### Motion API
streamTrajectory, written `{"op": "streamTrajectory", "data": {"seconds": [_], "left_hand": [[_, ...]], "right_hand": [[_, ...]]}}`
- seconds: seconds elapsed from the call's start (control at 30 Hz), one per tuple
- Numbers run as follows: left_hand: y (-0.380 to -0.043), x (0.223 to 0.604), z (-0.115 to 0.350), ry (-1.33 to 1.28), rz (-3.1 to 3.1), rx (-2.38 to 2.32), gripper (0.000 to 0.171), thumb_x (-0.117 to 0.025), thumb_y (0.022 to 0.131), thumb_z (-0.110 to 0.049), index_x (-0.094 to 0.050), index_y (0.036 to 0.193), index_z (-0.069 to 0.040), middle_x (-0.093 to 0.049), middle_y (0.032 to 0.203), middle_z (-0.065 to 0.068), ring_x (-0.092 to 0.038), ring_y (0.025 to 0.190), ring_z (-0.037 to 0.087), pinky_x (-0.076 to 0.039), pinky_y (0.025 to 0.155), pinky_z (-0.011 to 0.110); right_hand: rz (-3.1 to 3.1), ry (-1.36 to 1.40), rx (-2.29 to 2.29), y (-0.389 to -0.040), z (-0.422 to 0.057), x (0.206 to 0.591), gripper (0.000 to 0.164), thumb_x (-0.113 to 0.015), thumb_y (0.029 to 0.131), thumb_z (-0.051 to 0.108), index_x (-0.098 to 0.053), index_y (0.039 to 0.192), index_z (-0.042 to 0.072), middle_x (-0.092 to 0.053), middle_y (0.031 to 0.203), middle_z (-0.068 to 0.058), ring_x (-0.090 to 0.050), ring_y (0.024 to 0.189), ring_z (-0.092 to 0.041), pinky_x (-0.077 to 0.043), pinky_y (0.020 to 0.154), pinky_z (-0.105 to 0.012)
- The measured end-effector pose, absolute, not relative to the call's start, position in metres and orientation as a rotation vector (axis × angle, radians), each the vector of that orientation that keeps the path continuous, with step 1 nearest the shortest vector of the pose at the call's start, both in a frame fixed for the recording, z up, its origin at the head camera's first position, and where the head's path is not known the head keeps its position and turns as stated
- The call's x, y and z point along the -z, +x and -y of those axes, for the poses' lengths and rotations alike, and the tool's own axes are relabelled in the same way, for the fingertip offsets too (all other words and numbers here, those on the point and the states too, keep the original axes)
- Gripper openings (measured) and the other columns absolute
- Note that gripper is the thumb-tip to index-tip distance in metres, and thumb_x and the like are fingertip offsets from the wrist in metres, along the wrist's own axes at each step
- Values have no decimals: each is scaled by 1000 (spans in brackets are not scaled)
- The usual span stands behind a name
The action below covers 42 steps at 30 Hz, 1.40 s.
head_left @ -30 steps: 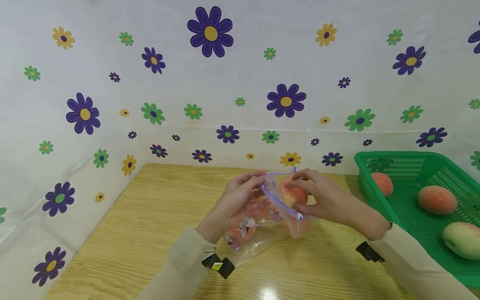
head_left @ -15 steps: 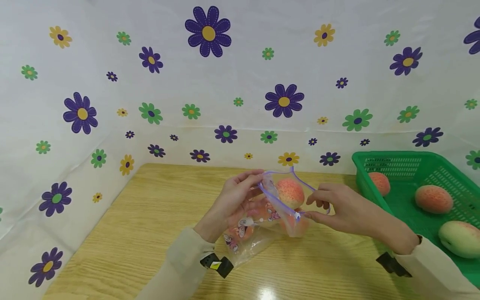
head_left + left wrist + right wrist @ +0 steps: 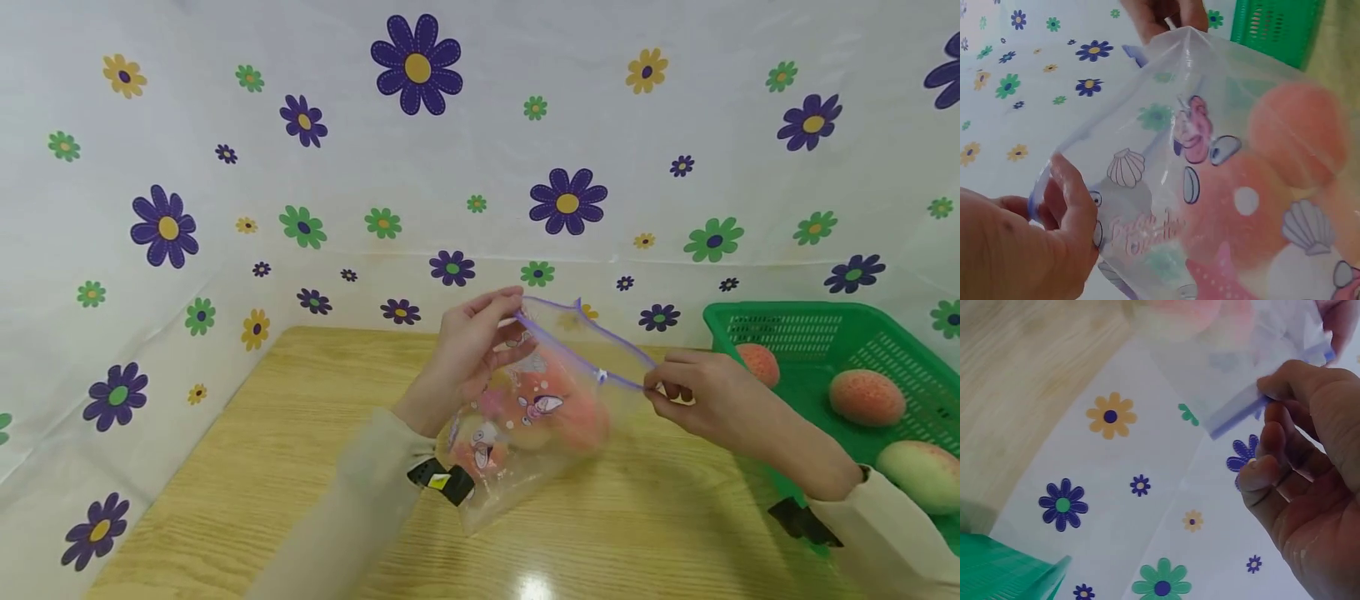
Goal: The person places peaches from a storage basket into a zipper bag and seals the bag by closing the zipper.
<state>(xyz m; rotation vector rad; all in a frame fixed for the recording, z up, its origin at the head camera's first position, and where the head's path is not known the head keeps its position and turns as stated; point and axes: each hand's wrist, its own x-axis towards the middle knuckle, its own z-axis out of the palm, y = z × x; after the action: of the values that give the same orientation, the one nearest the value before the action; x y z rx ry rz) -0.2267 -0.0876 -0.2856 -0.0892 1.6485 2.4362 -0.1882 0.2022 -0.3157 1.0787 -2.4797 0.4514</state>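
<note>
A clear zip bag (image 3: 536, 467) with a purple zip rim and printed cartoon shells hangs between both hands over the table. Several peaches (image 3: 1300, 134) show through its plastic, low in the bag. My left hand (image 3: 465, 354) pinches the rim at its left end. At the right end, my right hand (image 3: 705, 387) pinches the rim between thumb and forefinger. The rim is stretched wide, and the mouth gapes in the middle. In the right wrist view the purple strip (image 3: 1238, 419) runs out from under the thumb.
To the right stands a green plastic basket (image 3: 795, 312). Inside it lie two reddish peaches, one of them a reddish peach (image 3: 867, 398) near the middle, and a pale green one (image 3: 922, 475). A flowered white sheet (image 3: 480, 150) rises behind the wooden table (image 3: 300, 467).
My right hand has left the peach inside the bag and gripped the rim's right end, moving right. Both hands have raised and stretched the bag, and the peach has sunk lower in it.
</note>
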Motion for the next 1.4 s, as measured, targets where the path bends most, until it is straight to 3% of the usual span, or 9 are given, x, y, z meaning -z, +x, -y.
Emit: {"op": "streamTrajectory", "data": {"seconds": [0.27,0.5,0.7,0.87,1.23,1.4], "left_hand": [[-235,262,88,-70,-1721,-2418,26,-61,104,-18,-68,126,-8,-64,99,1,-65,87,15,-64,74,26],[-231,270,90,-12,-1718,-2383,28,-60,104,-14,-66,130,-6,-62,98,1,-65,87,14,-64,75,25],[-225,276,97,-12,-1743,-2333,29,-60,104,-16,-66,131,-9,-62,102,2,-63,89,15,-63,74,25],[-221,281,101,-20,-1753,-2288,30,-60,104,-17,-65,133,-10,-62,102,1,-64,90,15,-64,74,26],[-220,290,103,-4,-1736,-2280,34,-58,105,-18,-62,137,-8,-61,102,1,-63,90,15,-63,74,25],[-219,292,103,-2,-1737,-2279,36,-57,105,-18,-60,139,-7,-60,104,2,-63,92,15,-64,74,24]], "right_hand": [[2390,1070,-488,-181,-195,308,27,-84,73,-2,-72,89,16,-56,74,12,-47,66,2,-44,52,-14],[2533,1070,-492,-178,-199,305,21,-84,81,7,-72,91,21,-49,74,17,-43,67,4,-42,54,-14],[2515,1012,-464,-177,-218,299,23,-87,77,10,-75,94,20,-59,79,19,-48,72,3,-46,56,-16],[2493,907,-383,-178,-242,293,25,-89,73,8,-77,93,19,-63,82,14,-53,72,1,-46,55,-17],[2518,743,-213,-189,-294,286,14,-84,81,11,-79,94,14,-67,83,5,-60,72,-12,-45,52,-24],[2569,678,-142,-191,-309,289,21,-85,76,6,-78,96,10,-69,86,0,-61,73,-20,-48,55,-29]]}}
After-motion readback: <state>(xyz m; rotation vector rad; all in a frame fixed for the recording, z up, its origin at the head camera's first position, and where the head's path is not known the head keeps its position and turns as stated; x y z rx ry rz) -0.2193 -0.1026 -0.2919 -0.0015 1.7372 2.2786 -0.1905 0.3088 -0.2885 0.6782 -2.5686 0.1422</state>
